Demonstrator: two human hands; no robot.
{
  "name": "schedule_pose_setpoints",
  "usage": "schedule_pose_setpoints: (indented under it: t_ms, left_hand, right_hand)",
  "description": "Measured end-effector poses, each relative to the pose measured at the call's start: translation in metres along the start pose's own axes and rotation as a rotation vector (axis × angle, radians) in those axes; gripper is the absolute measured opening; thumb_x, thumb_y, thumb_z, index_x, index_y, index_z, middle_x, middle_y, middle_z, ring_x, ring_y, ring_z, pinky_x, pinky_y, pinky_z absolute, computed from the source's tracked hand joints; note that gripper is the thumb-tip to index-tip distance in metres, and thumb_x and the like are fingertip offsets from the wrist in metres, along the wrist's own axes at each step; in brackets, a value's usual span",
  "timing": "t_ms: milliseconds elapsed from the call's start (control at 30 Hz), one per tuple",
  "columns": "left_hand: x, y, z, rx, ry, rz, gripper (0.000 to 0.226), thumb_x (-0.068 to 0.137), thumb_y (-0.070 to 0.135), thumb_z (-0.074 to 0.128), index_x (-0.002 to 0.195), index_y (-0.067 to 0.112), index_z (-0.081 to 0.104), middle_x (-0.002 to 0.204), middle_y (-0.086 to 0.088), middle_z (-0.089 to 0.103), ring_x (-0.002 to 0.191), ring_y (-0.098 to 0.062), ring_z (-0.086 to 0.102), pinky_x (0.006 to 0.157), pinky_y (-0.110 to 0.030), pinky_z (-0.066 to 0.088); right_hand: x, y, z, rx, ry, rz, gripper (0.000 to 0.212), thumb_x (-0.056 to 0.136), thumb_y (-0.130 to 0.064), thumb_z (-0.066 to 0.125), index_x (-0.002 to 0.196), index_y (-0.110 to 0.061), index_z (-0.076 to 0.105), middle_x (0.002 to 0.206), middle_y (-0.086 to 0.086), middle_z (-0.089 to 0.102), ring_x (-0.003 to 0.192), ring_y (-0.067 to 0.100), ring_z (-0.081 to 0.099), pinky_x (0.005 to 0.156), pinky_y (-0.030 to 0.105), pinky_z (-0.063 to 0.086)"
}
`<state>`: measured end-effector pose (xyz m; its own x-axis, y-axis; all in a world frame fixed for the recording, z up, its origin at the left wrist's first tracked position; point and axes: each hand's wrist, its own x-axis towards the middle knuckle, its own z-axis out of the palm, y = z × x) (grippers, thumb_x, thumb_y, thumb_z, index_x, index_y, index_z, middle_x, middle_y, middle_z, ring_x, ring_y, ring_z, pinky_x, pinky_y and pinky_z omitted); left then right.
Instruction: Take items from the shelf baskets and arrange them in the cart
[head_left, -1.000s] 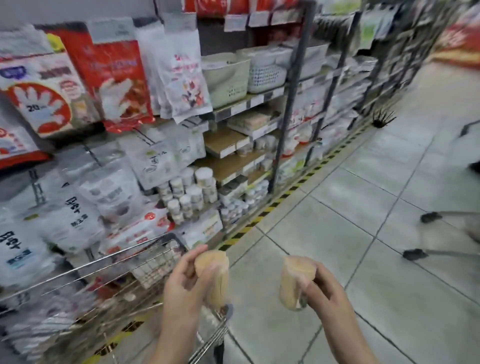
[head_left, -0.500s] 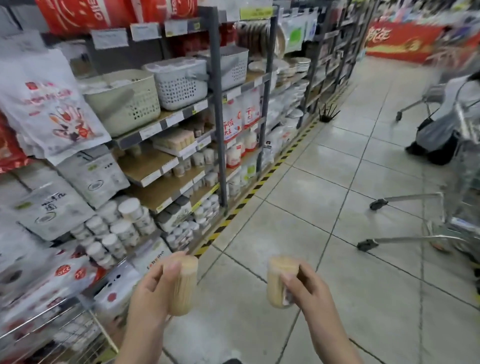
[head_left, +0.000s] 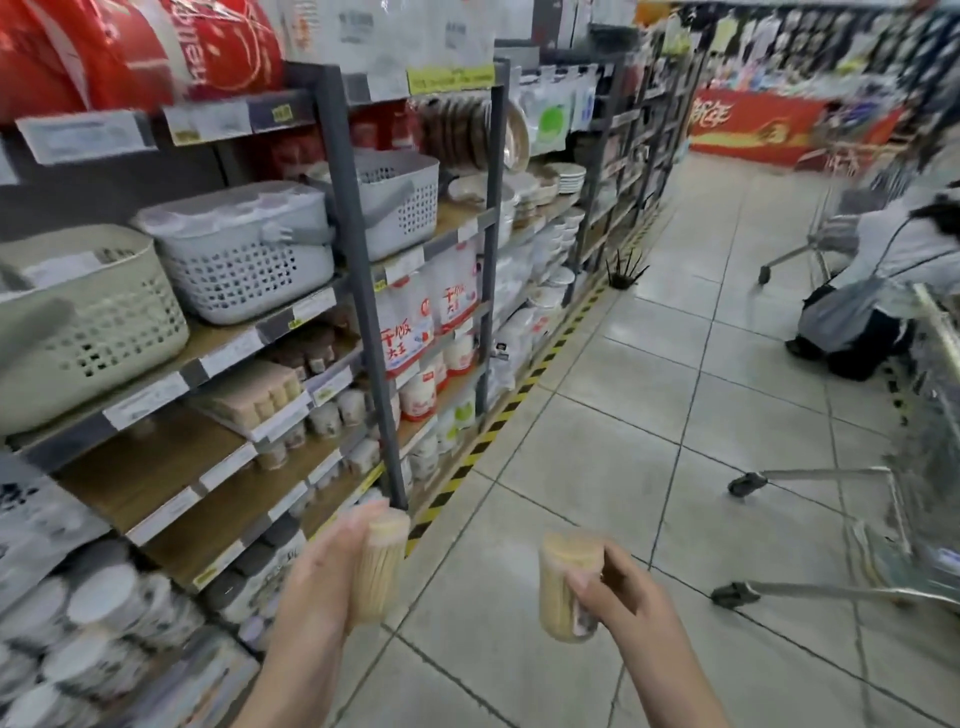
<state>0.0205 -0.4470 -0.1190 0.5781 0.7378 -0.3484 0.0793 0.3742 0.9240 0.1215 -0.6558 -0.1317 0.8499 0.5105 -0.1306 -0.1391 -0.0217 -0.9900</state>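
With my left hand (head_left: 317, 571) gripping one jar (head_left: 382, 564) and my right hand (head_left: 615, 587) another jar (head_left: 563, 590) above the floor, my view has swung from the left cart to a cart (head_left: 930, 483) at right, probably their destination.

Counts along the aisle

Two toothpick jars (head_left: 378, 566) (head_left: 563, 590) at 6 o'clock, one per hand; three perforated baskets (head_left: 91, 332) (head_left: 244, 265) (head_left: 402, 205) at 9 to 10 o'clock; two carts (head_left: 930, 467) (head_left: 826, 218) at 3.

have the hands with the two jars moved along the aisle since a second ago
Yes. Both hands, left and right, moved up the aisle, from beside the hanging bags to the grey shelf post.
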Motion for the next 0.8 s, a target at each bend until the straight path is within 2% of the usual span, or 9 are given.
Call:
schedule_pose_setpoints:
  t_ms: [67, 133, 233, 333, 433, 533, 600, 700, 800]
  left_hand:
    - [0.024, 0.011, 0.031, 0.038, -0.031, 0.009, 0.024, 0.087, 0.046, 0.056, 0.073, 0.043, 0.075, 0.098, 0.005, 0.069, 0.095, -0.022, 0.062, 0.083, -0.043, 0.049]
    - [0.043, 0.022, 0.061, 0.057, -0.112, 0.049, 0.022, 0.071, 0.059, 0.065, 0.080, 0.042, 0.075, 0.102, 0.003, 0.070, 0.099, -0.025, 0.062, 0.085, -0.046, 0.049]
    - [0.074, 0.035, 0.100, 0.089, -0.164, 0.099, 0.041, 0.056, 0.069, 0.061, 0.088, 0.046, 0.072, 0.095, 0.011, 0.071, 0.093, -0.020, 0.063, 0.069, -0.038, 0.053]
    - [0.114, 0.046, 0.138, 0.084, -0.172, 0.149, 0.033, 0.066, 0.062, 0.065, 0.092, 0.042, 0.071, 0.090, 0.007, 0.072, 0.082, -0.019, 0.063, 0.060, -0.032, 0.051]
    - [0.150, 0.056, 0.164, 0.055, -0.073, 0.163, 0.032, 0.062, 0.058, 0.064, 0.088, 0.041, 0.072, 0.088, 0.005, 0.072, 0.072, -0.015, 0.065, 0.055, -0.031, 0.053]
    - [0.184, 0.067, 0.188, 0.003, 0.069, 0.163, 0.030, 0.065, 0.051, 0.059, 0.088, 0.038, 0.073, 0.094, -0.002, 0.072, 0.084, -0.027, 0.064, 0.067, -0.045, 0.053]
    - [0.202, 0.075, 0.201, -0.041, 0.173, 0.181, 0.031, 0.067, 0.047, 0.059, 0.092, 0.032, 0.072, 0.098, -0.007, 0.070, 0.087, -0.031, 0.061, 0.074, -0.050, 0.051]
    - [0.226, 0.087, 0.219, -0.085, 0.282, 0.221, 0.045, 0.060, 0.049, 0.061, 0.099, 0.027, 0.069, 0.102, -0.003, 0.070, 0.089, -0.027, 0.060, 0.083, -0.052, 0.049]
    - [0.248, 0.097, 0.232, -0.098, 0.356, 0.243, 0.047, 0.061, 0.047, 0.061, 0.104, 0.027, 0.069, 0.093, 0.006, 0.072, 0.084, -0.023, 0.062, 0.071, -0.043, 0.051]
  right_hand:
    - [0.036, -0.001, -0.013, 0.022, 0.033, 0.013, 0.039, 0.057, -0.050, 0.073, 0.092, -0.033, 0.074, 0.079, -0.009, 0.069, 0.068, 0.002, 0.060, 0.062, 0.012, 0.045]
    - [0.068, -0.004, -0.025, 0.045, 0.052, 0.022, 0.035, 0.059, -0.049, 0.072, 0.093, -0.042, 0.072, 0.088, -0.009, 0.072, 0.077, 0.001, 0.065, 0.070, 0.019, 0.048]
    - [0.121, -0.012, -0.045, 0.029, 0.045, 0.024, 0.047, 0.053, -0.058, 0.071, 0.096, -0.042, 0.071, 0.092, -0.005, 0.072, 0.083, 0.003, 0.066, 0.078, 0.029, 0.047]
    - [0.189, -0.022, -0.063, 0.019, 0.001, 0.011, 0.041, 0.059, -0.056, 0.070, 0.097, -0.040, 0.072, 0.090, -0.006, 0.071, 0.082, 0.008, 0.064, 0.079, 0.032, 0.047]
    - [0.253, -0.032, -0.073, 0.016, -0.061, -0.010, 0.029, 0.069, -0.044, 0.068, 0.098, -0.041, 0.071, 0.094, -0.010, 0.072, 0.085, 0.004, 0.066, 0.077, 0.026, 0.048]
    - [0.319, -0.054, -0.076, 0.003, -0.193, -0.025, 0.027, 0.070, -0.041, 0.067, 0.096, -0.041, 0.072, 0.098, -0.014, 0.073, 0.088, -0.002, 0.066, 0.069, 0.014, 0.050]
    - [0.358, -0.070, -0.078, 0.004, -0.284, -0.031, 0.031, 0.068, -0.046, 0.070, 0.097, -0.037, 0.073, 0.100, -0.014, 0.072, 0.090, -0.002, 0.066, 0.067, 0.008, 0.048]
    - [0.411, -0.092, -0.075, -0.048, -0.418, -0.063, 0.040, 0.063, -0.058, 0.067, 0.099, -0.041, 0.070, 0.100, -0.013, 0.071, 0.091, 0.001, 0.065, 0.068, 0.009, 0.047]
    - [0.459, -0.103, -0.067, -0.061, -0.504, -0.074, 0.029, 0.068, -0.052, 0.068, 0.095, -0.042, 0.070, 0.093, -0.013, 0.071, 0.086, 0.001, 0.066, 0.066, 0.010, 0.047]
